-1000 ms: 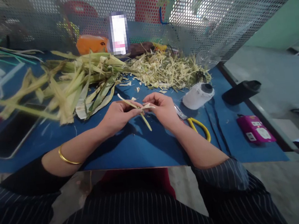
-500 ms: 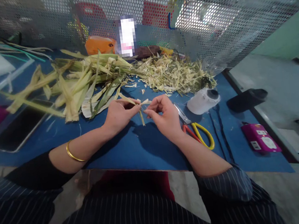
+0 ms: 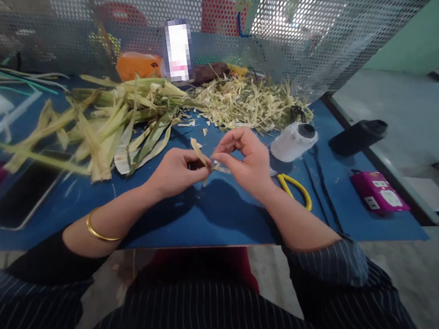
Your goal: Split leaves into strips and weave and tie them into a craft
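Observation:
Over the blue table [image 3: 194,221], both my hands meet on a short pale leaf strip [image 3: 200,156]. My left hand [image 3: 174,171] pinches it with thumb and fingers closed, a gold bangle on that wrist. My right hand [image 3: 245,161] pinches the strip's other end between thumb and forefinger, its other fingers curled above. The strip bends between the two pinches, with one end sticking up and the other pointing down.
A heap of long green leaves [image 3: 110,122] lies at the left back and a pile of pale trimmings [image 3: 252,104] behind my hands. Yellow-handled scissors [image 3: 297,189], a white thread spool [image 3: 292,142], a black cylinder [image 3: 358,135], a magenta box [image 3: 378,191] and a dark tablet [image 3: 19,197] lie around. A perforated metal screen [image 3: 306,25] stands behind.
The strip, which hung below my fingers, is now folded up between them. My right hand has lifted and moved in closer to the left hand.

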Tool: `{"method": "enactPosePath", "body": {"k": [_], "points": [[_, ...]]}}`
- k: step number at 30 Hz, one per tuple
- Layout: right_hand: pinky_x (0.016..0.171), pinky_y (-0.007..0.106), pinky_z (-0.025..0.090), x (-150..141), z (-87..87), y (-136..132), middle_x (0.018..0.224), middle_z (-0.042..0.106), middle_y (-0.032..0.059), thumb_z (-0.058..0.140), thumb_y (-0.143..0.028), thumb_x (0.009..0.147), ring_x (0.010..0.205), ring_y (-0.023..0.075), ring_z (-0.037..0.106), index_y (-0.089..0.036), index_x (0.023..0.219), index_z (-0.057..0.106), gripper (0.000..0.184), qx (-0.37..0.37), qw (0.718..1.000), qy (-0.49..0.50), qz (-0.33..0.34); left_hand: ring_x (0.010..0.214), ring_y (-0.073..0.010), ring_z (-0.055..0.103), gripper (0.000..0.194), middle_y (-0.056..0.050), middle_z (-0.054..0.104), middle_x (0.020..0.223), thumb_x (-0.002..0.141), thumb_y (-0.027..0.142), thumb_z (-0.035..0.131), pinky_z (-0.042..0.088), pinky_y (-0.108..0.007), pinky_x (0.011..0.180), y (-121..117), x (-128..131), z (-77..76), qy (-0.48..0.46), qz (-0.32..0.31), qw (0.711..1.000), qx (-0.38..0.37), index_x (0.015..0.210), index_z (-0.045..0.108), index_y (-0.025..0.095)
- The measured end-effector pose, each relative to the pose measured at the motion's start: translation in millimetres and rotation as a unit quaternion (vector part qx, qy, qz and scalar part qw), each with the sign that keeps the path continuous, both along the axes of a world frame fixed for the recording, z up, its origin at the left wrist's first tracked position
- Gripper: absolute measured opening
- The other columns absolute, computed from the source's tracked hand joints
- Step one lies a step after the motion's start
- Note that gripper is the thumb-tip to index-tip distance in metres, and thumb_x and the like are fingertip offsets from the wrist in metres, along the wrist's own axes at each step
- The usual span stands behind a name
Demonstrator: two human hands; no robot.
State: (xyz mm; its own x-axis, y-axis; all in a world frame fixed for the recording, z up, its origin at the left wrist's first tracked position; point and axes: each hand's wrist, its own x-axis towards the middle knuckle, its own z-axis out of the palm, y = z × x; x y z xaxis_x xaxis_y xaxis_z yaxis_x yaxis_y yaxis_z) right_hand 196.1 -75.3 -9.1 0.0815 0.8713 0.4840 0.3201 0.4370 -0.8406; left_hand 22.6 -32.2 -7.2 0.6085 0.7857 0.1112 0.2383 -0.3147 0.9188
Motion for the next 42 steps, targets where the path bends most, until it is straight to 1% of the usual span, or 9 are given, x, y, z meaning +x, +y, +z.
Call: {"method": "enactPosePath", "body": {"k": [4, 9, 17, 22, 24, 27, 31, 36, 42], "points": [[0.065, 0.028, 0.048, 6, -2.2, 8, 0.070, 0.064, -0.0047, 0.074, -0.021, 0.070, 0.063, 0.0099, 0.059, -0.021, 0.087, 0.057, 0.024, -0.131, 0.985, 0.102, 0.045, 0.071, -0.0144, 0.062, 0.018, -0.004, 0.071, 0.077, 0.077, 0.031, 0.069, 0.048, -0.026, 0.067, -1, -1, 7.3, -0.016, -0.094, 0.995, -0.033, 0.083, 0.072, 0.015], [0.065, 0.029, 0.050, 4, -11.3, 12, 0.067, 0.063, -0.0043, 0.073, -0.023, 0.070, 0.060, 0.0104, 0.060, -0.020, 0.084, 0.058, 0.021, -0.207, 0.959, 0.181, 0.065, 0.077, -0.0143, 0.064, 0.025, -0.005, 0.071, 0.086, 0.077, 0.033, 0.070, 0.049, -0.027, 0.073, 3, 1, 5.8, -0.105, -0.013, 0.991, -0.079, 0.094, 0.068, 0.015], [0.061, 0.029, 0.048, -8, -11.4, 0, 0.069, 0.060, -0.0053, 0.070, -0.026, 0.075, 0.058, 0.0111, 0.057, -0.024, 0.082, 0.047, 0.024, -0.112, 0.992, 0.057, -0.010, 0.074, -0.0149, 0.062, 0.017, -0.005, 0.072, 0.081, 0.074, 0.031, 0.070, 0.048, -0.026, 0.070, 6, 3, -5.0, -0.102, 0.142, 0.983, -0.056, 0.081, 0.072, 0.015], [0.073, 0.035, 0.046, -5, -7.5, -10, 0.074, 0.063, -0.0008, 0.064, -0.027, 0.082, 0.067, 0.0149, 0.057, -0.024, 0.082, 0.053, 0.012, 0.020, 0.977, -0.207, -0.040, 0.063, -0.0143, 0.059, 0.017, -0.004, 0.070, 0.071, 0.073, 0.028, 0.067, 0.044, -0.025, 0.058, 2, 2, -12.3, -0.019, 0.109, 0.994, 0.018, 0.079, 0.075, 0.014], [0.075, 0.036, 0.045, -3, -4.2, -11, 0.074, 0.063, -0.0006, 0.065, -0.025, 0.082, 0.068, 0.0151, 0.056, -0.024, 0.081, 0.055, 0.010, 0.041, 0.969, -0.242, -0.038, 0.058, -0.0136, 0.057, 0.018, -0.002, 0.068, 0.066, 0.074, 0.027, 0.065, 0.041, -0.025, 0.054, 1, 0, -11.7, 0.009, 0.082, 0.996, 0.030, 0.082, 0.076, 0.015], [0.071, 0.033, 0.046, 1, -0.4, -6, 0.076, 0.064, -0.0018, 0.065, -0.021, 0.080, 0.069, 0.0143, 0.058, -0.024, 0.084, 0.054, 0.013, 0.011, 0.988, -0.149, -0.027, 0.058, -0.0136, 0.058, 0.016, -0.002, 0.068, 0.065, 0.073, 0.026, 0.065, 0.041, -0.025, 0.056, 0, -3, -4.3, 0.017, 0.004, 1.000, -0.021, 0.080, 0.076, 0.016], [0.064, 0.029, 0.047, 6, -2.7, 7, 0.069, 0.062, -0.0047, 0.072, -0.024, 0.071, 0.063, 0.0117, 0.057, -0.023, 0.083, 0.053, 0.023, -0.113, 0.993, 0.033, 0.016, 0.072, -0.0161, 0.064, 0.014, -0.005, 0.073, 0.080, 0.072, 0.028, 0.071, 0.049, -0.028, 0.070, 0, -2, 6.7, -0.029, -0.112, 0.984, -0.139, 0.080, 0.074, 0.017], [0.057, 0.026, 0.045, 3, -11.9, 13, 0.062, 0.058, -0.0063, 0.074, -0.027, 0.066, 0.055, 0.0087, 0.052, -0.021, 0.077, 0.054, 0.024, -0.185, 0.973, 0.141, 0.015, 0.075, -0.0157, 0.066, 0.027, -0.004, 0.072, 0.080, 0.070, 0.029, 0.077, 0.051, -0.029, 0.074, 1, 1, 5.6, -0.133, -0.028, 0.975, -0.173, 0.094, 0.070, 0.017], [0.055, 0.025, 0.043, -3, -9.5, 5, 0.060, 0.054, -0.0073, 0.071, -0.026, 0.069, 0.054, 0.0077, 0.050, -0.021, 0.074, 0.050, 0.022, -0.206, 0.971, 0.109, 0.058, 0.082, -0.0173, 0.065, 0.022, -0.005, 0.073, 0.084, 0.069, 0.034, 0.077, 0.049, -0.031, 0.079, 6, 2, -2.5, -0.164, 0.074, 0.973, -0.143, 0.083, 0.074, 0.016]]}}
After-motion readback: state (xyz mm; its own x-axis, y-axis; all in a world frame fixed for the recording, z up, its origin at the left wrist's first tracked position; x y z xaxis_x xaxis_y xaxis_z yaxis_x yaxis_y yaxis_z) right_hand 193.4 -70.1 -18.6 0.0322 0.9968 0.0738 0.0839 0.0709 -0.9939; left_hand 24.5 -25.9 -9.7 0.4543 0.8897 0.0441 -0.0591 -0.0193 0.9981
